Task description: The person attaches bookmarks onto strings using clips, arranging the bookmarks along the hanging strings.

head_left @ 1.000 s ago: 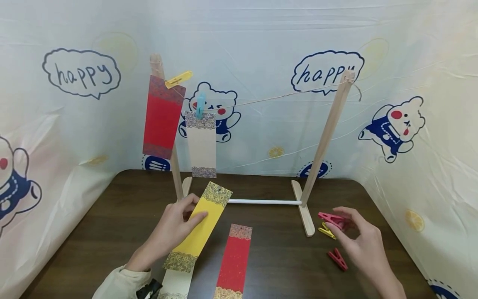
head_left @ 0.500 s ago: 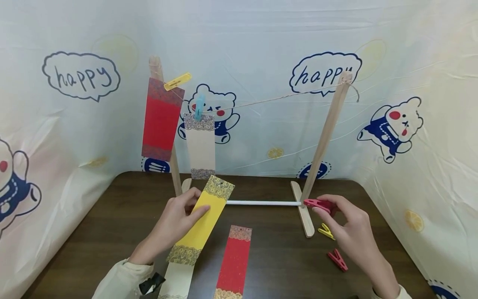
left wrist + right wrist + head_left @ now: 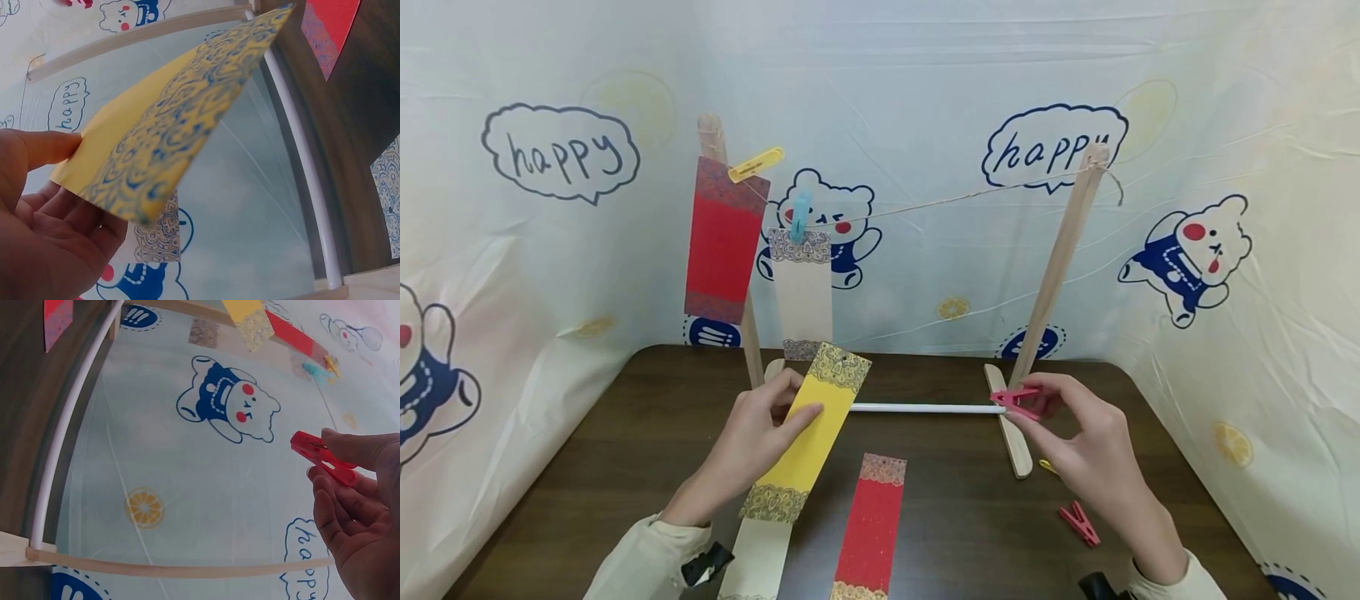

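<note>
Head view: L hand (image 3: pixel 752 446) grips yellow card (image 3: pixel 808 446), lifted off table (image 3: pixel 625 442); R hand (image 3: pixel 1086 454) pinches red peg (image 3: pixel 1017 401) near rack post (image 3: pixel 1056 267).

rack (image 3: pixel 1017 433) at table (image 3: pixel 625 433) back w/ two cards hung at left; left hand (image 3: pixel 752 442) holds card (image 3: pixel 808 437) front-left; right hand (image 3: pixel 1086 450) holds peg (image 3: pixel 1017 400) by right post.

Both hands were raised above the table, left hand (image 3: pixel 752 442) gripping with thumb and fingers, right hand (image 3: pixel 1086 446) pinching.
</note>
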`<state>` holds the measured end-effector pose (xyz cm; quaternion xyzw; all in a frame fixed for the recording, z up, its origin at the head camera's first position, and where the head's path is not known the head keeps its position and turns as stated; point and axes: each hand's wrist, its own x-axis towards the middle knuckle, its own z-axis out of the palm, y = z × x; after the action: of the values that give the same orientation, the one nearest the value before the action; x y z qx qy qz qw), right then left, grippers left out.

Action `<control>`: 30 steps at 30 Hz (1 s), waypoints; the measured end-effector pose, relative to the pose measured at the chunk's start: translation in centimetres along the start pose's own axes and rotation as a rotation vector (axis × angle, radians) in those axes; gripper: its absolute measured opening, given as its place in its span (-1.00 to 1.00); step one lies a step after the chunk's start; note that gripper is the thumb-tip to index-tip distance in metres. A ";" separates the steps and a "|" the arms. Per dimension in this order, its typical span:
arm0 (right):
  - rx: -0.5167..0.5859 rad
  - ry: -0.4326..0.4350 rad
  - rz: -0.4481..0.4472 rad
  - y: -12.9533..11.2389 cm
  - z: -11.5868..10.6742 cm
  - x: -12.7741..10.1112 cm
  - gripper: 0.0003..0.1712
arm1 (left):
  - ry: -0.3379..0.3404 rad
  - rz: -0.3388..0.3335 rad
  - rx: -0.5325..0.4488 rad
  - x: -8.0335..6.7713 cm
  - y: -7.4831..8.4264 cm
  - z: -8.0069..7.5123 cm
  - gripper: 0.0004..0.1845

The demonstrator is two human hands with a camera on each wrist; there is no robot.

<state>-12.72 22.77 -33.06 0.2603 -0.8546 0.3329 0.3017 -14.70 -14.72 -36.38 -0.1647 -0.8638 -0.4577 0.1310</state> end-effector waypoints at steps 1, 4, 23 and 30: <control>0.003 0.003 -0.006 -0.1 0.0 0.1 -0.46 | 0.003 0.003 0.002 0.0 0.1 0.0 -0.76; 0.014 0.014 -0.030 -0.4 -0.1 0.4 -0.47 | 0.014 0.013 0.006 0.1 0.2 -0.1 -0.76; 0.067 0.038 -0.207 -2.2 0.4 2.1 -0.57 | 0.062 0.059 0.029 0.8 0.2 0.3 -0.75; 0.040 -0.002 -0.204 -3.0 0.2 3.2 -0.50 | 0.060 0.049 0.032 1.5 0.5 0.5 -0.75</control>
<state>-13.05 19.97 -29.75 0.3522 -0.8172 0.3170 0.3280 -15.90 -13.76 -35.68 -0.1699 -0.8624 -0.4453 0.1709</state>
